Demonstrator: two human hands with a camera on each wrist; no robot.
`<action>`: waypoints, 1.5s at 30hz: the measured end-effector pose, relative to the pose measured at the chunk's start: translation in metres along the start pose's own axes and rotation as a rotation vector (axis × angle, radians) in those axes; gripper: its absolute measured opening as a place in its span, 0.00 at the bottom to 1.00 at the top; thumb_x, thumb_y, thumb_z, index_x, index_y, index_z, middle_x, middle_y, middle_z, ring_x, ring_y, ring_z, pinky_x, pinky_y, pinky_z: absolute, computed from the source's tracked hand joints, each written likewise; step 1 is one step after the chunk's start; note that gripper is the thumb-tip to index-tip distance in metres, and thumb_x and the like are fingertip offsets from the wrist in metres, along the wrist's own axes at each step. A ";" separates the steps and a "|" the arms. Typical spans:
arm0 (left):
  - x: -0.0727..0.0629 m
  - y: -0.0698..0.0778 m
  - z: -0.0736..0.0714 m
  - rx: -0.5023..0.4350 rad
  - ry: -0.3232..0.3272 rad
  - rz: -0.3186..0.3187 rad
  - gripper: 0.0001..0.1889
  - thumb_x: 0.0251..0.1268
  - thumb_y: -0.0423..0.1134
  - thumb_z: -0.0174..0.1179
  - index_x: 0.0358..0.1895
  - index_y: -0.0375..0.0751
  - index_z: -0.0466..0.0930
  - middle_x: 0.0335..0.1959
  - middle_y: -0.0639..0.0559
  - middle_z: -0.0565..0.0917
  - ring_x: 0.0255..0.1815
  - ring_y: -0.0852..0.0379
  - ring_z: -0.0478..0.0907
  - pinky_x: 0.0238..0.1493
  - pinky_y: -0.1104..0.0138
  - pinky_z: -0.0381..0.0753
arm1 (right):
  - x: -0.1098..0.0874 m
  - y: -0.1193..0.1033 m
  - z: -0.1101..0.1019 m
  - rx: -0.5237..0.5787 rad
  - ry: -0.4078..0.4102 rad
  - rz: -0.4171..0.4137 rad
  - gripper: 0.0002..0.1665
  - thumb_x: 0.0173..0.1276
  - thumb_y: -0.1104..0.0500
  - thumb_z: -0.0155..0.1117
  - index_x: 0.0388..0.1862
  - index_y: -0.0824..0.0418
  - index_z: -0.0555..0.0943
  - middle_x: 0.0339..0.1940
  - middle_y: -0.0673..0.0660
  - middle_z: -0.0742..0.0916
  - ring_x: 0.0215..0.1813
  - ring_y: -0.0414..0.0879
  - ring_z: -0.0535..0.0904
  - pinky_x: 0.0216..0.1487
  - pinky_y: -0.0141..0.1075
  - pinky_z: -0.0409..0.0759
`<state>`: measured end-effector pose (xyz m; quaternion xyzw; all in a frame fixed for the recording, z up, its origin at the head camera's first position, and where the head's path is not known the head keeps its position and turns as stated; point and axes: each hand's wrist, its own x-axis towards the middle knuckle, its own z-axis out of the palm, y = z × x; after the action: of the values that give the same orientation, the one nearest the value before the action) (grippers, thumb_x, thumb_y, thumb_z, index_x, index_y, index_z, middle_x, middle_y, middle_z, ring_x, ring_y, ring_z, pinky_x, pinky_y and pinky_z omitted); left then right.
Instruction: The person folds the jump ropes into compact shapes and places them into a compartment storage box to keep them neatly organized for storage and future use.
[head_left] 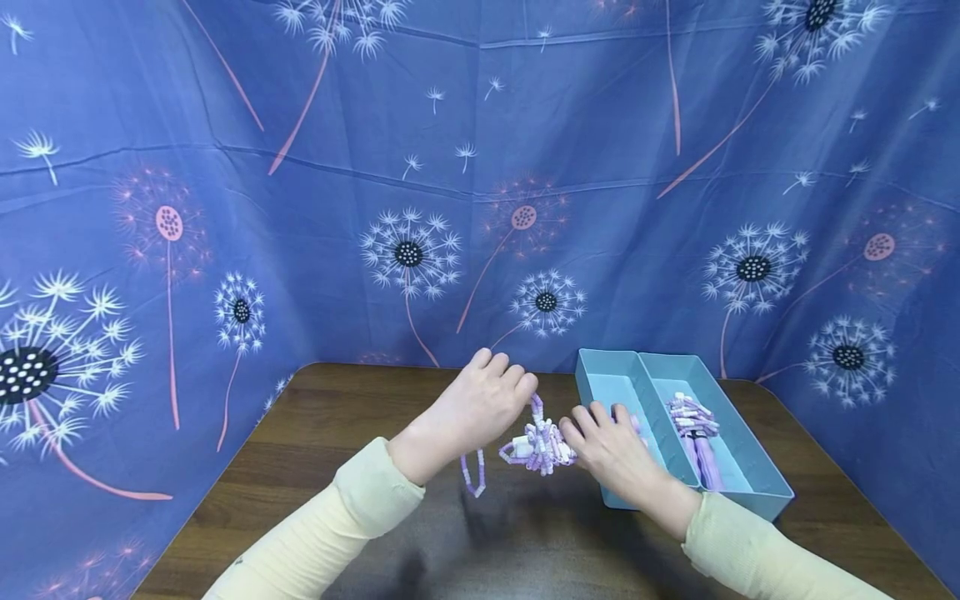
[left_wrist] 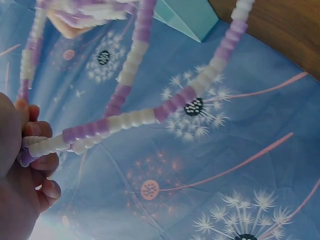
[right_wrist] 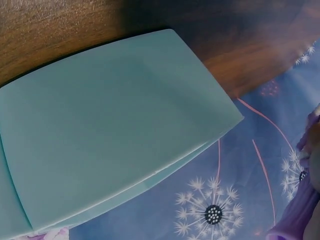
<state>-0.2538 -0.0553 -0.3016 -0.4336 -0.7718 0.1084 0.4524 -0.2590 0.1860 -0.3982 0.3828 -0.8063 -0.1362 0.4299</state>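
My left hand (head_left: 480, 400) pinches a strand of a purple-and-white beaded jump rope (head_left: 543, 448) above the table. In the left wrist view the strands of the beaded rope (left_wrist: 132, 119) run from between thumb and fingers, and one loop hangs below the hand in the head view. To the right, the rope's bunched part sits at the fingers of my right hand (head_left: 615, 454), beside the box. At the right wrist view's edge, that hand holds a smooth purple handle (right_wrist: 295, 212); most of the hand is outside this view.
A light blue two-compartment box (head_left: 671, 367) stands at the right on the brown wooden table (head_left: 345, 400). Its right compartment holds another bundled beaded rope (head_left: 692, 417) with purple handles and a black tie. Blue dandelion-patterned cloth (head_left: 337, 250) hangs behind and at the sides.
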 end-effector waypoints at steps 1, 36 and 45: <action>-0.001 -0.001 0.002 -0.009 -0.006 0.002 0.07 0.67 0.35 0.47 0.31 0.45 0.72 0.22 0.55 0.73 0.23 0.55 0.65 0.31 0.64 0.61 | 0.000 0.000 -0.001 0.012 0.002 -0.015 0.39 0.30 0.45 0.81 0.40 0.60 0.73 0.35 0.58 0.75 0.33 0.55 0.69 0.29 0.47 0.65; -0.014 -0.017 0.052 -0.109 0.097 0.105 0.09 0.71 0.34 0.42 0.41 0.45 0.74 0.31 0.58 0.77 0.31 0.58 0.68 0.33 0.67 0.64 | 0.020 0.017 -0.018 0.275 0.492 -0.081 0.14 0.67 0.67 0.43 0.35 0.66 0.78 0.33 0.61 0.81 0.33 0.56 0.75 0.33 0.48 0.70; -0.018 -0.007 0.059 -0.199 0.000 0.062 0.09 0.69 0.33 0.43 0.46 0.41 0.72 0.37 0.55 0.78 0.36 0.57 0.70 0.37 0.67 0.66 | 0.029 0.014 -0.023 0.321 0.562 -0.043 0.15 0.72 0.62 0.44 0.32 0.68 0.77 0.31 0.61 0.80 0.32 0.55 0.75 0.33 0.45 0.68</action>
<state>-0.3008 -0.0603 -0.3425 -0.5000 -0.7650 0.0453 0.4033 -0.2574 0.1764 -0.3594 0.4853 -0.6589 0.0948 0.5669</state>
